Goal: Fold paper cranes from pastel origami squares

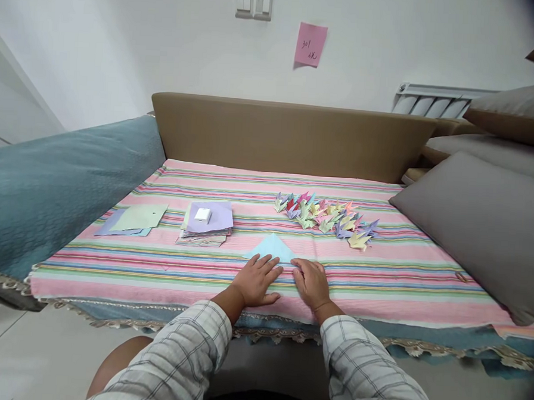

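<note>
A light blue paper, folded into a triangle with its tip pointing away from me, lies on the striped cloth. My left hand rests flat over its near edge, fingers spread. At the triangle's right corner is my right hand, its fingers curled and the index fingertip on the paper; whether it pinches the corner is too small to tell. Behind and to the right sits a group of colourful folded paper cranes.
To the left a stack of coloured paper bears a small white box. Farther left are loose green and purple sheets. A grey cushion leans at the right; a brown backrest stands behind.
</note>
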A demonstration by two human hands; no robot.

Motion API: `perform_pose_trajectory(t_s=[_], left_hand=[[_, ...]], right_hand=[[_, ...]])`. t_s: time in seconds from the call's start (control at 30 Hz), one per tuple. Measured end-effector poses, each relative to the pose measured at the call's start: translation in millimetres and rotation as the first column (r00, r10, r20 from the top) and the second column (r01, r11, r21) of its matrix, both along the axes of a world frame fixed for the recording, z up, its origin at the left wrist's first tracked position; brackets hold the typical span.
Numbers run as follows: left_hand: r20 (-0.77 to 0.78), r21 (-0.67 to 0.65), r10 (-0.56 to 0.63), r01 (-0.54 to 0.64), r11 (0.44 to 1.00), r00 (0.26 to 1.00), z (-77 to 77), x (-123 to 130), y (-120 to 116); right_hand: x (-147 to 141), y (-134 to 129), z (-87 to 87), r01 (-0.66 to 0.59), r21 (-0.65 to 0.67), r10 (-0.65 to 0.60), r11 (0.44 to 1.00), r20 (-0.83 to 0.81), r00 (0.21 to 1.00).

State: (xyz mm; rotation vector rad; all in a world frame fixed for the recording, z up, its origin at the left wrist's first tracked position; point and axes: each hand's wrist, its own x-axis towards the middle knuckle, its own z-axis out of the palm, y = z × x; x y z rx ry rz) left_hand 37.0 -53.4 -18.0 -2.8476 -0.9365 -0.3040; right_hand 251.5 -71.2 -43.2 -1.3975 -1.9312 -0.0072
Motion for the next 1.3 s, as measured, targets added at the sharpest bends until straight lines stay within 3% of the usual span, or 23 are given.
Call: perform_pose_trajectory(t_s=[0.27,0.57,0.73,0.87,0.93,1.07,1.3], left_hand=[[0.076,0.017,0.067,-0.068,0.998,0.995,-1.7,-2,-4],[0.176,-0.003,0.279,-0.283,0.959,0.944,3.6,-27,-5],[0.183,-0.081,0.455,-0.448,0.89,0.871,10.9,-39,3],[0.284,-0.289,0.658,-0.592,0.753,0.698,13.7,-35,17],[0.314,-0.284,0.691,-0.63,0.723,0.651,12.5,-32,21],[0.304,-0.193,0.638,-0.61,0.769,0.708,7.2,-32,22],[0.317,-0.221,0.618,-0.578,0.786,0.72,5.2,-34,23]], right_hand=[[0,0,1.6,0.002,-0.047,-0.003,0.999,-0.022,1.0],[2,1,-1.2,0.004,-0.056,-0.006,0.998,-0.035,0.999],[2,2,-2.3,0.002,-0.052,-0.004,0.999,-0.043,0.999],[2,2,-1.4,-0.003,-0.055,0.001,0.998,-0.045,0.999],[2,2,-1.1,-0.005,-0.056,0.003,0.998,-0.043,0.999],[2,1,-1.9,-0.009,-0.041,0.007,0.999,-0.042,0.999],[3,4,-5.6,0.073,0.003,-0.072,0.997,-0.067,0.995]])
